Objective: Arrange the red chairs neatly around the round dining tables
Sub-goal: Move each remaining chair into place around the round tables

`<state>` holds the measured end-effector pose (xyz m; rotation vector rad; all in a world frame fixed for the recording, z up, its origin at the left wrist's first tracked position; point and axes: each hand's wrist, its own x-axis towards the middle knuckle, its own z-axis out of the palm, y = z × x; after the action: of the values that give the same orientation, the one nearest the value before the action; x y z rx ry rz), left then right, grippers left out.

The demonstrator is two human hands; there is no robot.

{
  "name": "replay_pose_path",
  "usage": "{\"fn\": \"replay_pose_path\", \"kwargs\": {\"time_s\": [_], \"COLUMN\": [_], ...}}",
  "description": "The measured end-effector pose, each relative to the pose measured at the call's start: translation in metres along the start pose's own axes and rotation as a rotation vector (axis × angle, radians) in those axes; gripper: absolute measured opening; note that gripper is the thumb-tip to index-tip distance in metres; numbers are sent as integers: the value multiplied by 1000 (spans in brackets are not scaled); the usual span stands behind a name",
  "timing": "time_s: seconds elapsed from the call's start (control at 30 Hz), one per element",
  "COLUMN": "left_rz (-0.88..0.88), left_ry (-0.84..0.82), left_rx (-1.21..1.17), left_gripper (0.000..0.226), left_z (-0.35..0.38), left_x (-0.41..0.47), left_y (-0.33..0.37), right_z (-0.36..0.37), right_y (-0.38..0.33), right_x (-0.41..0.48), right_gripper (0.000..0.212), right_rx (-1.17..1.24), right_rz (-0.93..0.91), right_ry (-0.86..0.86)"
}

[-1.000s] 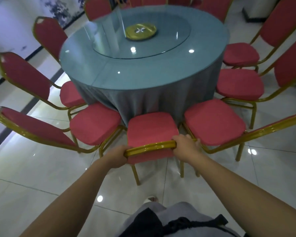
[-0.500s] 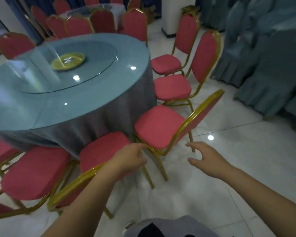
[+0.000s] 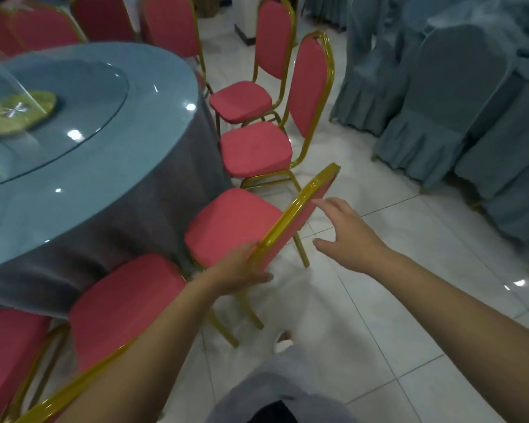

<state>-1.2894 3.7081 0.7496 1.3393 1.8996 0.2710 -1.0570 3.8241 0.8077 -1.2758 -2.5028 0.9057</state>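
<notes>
Single head-worn wide-angle view, aimed forward and steeply down from standing height. Near field: both forearms and closest red chair (image 3: 235,224). Round table (image 3: 89,166) at left, tiled floor (image 3: 379,315) right. No second view.

Hands move from one chair to its neighbour
Since a second ago, the left hand (image 3: 237,268) left the near chair's gold top rail and now touches the neighbouring red padded gold-framed chair (image 3: 251,227); the open right hand (image 3: 347,236) nears its backrest.

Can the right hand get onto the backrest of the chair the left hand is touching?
Probably yes. The right hand is open, just beside the chair's backrest, with only bare floor between. The left hand is at the backrest's lower end, leaving the upper frame free.
</notes>
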Motion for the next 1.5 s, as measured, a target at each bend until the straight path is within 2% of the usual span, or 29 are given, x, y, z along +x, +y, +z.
{"fn": "replay_pose_path", "kwargs": {"time_s": [0.1,0.2,0.27,0.37,0.43,0.5,0.6,0.67,0.73,0.83,0.9,1.03,1.13,1.23,1.5], "left_rz": [2,9,-6,-51,-99,-139,-217,-318,-399,-474,-555,-661,-666,-673,-732], "left_ry": [-66,-65,-95,-128,-144,-137,-25,146,287,322,432,679,678,649,613], "left_rx": [44,-63,-119,-154,-172,-249,-406,-416,-369,-327,-313,-361,-423,-421,-410], "left_gripper": [90,74,75,83,87,89,84,78,74,73,68,57,58,58,39], "left_z": [3,4,1,-1,-2,-1,6,18,28,40,55,80,74,56,8], "left_x": [40,66,77,84,83,82,77,71,66,66,71,82,86,93,117], "left_y": [7,18,24,25,24,24,29,39,52,77,94,121,125,124,90], "right_z": [-11,-27,-37,-38,-37,-40,-45,-49,-55,-64,-64,-59,-57,-54,-27], "right_y": [14,32,43,61,68,71,73,84,105,140,155,171,172,166,129], "right_x": [44,95,131,176,201,226,255,270,283,300,308,311,325,340,386], "right_gripper": [80,87,88,76,52,33,45,54,60,65,65,44,34,33,21], "right_rx": [-75,-225,-391,-643,-738,-708,-622,-563,-512,-407,-329,-275,-269,-295,-390], "right_rz": [23,25,12,-91,-184,-258,-417,-496,-538,-573,-638,-669,-709,-727,-678], "right_ry": [-32,-139,-182,-304,-428,-588,-874,-968,-969,-906,-858,-842,-843,-873,-714]}}
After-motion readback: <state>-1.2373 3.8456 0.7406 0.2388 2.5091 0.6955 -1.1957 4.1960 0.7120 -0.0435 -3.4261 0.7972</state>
